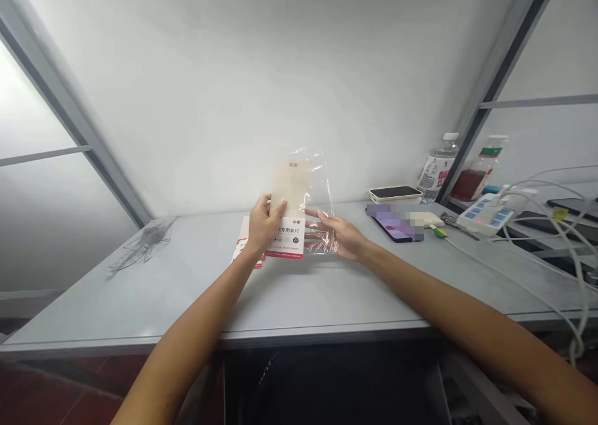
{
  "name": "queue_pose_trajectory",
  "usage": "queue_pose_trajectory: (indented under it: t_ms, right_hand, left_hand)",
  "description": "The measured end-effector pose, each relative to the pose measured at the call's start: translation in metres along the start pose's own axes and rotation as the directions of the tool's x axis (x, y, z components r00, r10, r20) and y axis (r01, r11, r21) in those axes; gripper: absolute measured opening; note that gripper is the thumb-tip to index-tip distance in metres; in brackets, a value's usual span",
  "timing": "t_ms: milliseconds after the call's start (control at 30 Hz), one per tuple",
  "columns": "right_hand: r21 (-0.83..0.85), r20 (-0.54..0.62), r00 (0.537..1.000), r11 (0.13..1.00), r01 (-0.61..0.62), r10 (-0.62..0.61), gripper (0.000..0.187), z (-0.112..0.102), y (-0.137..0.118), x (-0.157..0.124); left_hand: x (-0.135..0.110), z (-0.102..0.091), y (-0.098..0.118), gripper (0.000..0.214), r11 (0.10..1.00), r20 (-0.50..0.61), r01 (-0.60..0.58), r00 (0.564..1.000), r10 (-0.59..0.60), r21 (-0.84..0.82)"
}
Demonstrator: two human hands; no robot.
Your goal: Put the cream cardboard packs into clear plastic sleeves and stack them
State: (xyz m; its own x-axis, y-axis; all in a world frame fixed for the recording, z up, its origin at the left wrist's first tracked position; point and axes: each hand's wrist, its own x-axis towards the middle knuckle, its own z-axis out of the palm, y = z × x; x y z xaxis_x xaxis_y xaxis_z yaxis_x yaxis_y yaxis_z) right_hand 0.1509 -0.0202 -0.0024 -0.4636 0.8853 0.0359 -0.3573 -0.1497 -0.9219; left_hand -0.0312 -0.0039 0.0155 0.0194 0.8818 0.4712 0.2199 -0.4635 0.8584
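My left hand [267,222] is closed around a ruler set packet [288,235], its thumb across the front. The packet has a beige upper part and a white printed label with a red lower edge. It is held upright above the table. A clear plastic bag [320,182] stands beside and partly around the packet; whether the packet is inside it I cannot tell. My right hand [343,233] grips the bag's right side, with some fingers showing through the film. A second red-and-white card [240,245] shows partly behind my left wrist.
On the grey table [187,300], a white-cased phone [395,193] and a lit phone [395,224] lie to the right. Two bottles [436,169] stand by the wall. A power strip [486,213] with tangled white cables [579,269] is at far right. Dark scribbles [142,247] mark the left side.
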Motion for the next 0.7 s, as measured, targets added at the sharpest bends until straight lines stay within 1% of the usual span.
queue_pose_trajectory:
  t_ms: [133, 267, 433, 500, 600, 700]
  right_hand:
    - [0.033, -0.018, 1.0, 0.999, -0.004, 0.005, 0.039, 0.003, 0.0012, -0.0004]
    - [0.023, -0.012, 1.0, 0.999, -0.024, 0.024, 0.039, 0.002, -0.0004, -0.0004]
    - [0.015, 0.012, 0.999, 0.999, -0.046, 0.046, 0.038, 0.0005, -0.0024, -0.0006]
    - [0.016, 0.013, 0.999, 0.999, -0.038, 0.038, 0.038, 0.0002, -0.001, 0.0]
    - [0.018, 0.009, 1.0, 0.999, -0.029, 0.028, 0.035, -0.0002, 0.0019, 0.001]
    - [0.017, 0.038, 0.999, 1.0, -0.021, 0.02, 0.034, -0.0012, 0.0039, 0.0013]
  left_hand:
    - [0.0004, -0.0015, -0.0006, 0.037, 0.999, -0.059, 0.004, 0.998, -0.001, 0.046]
    - [0.0003, -0.0014, -0.0017, 0.035, 0.995, -0.078, -0.03, 0.996, 0.038, 0.095]
    - [0.0001, -0.0035, 0.0037, 0.029, 0.956, -0.134, -0.092, 0.982, 0.134, 0.28]
    - [-0.0011, -0.0035, 0.0059, 0.028, 0.942, -0.15, -0.107, 0.976, 0.161, 0.319]
    - [-0.0028, -0.0022, 0.007, 0.028, 0.944, -0.157, -0.106, 0.974, 0.161, 0.314]
    - [-0.0018, -0.0018, 0.0068, 0.03, 0.97, -0.155, -0.09, 0.98, 0.127, 0.227]
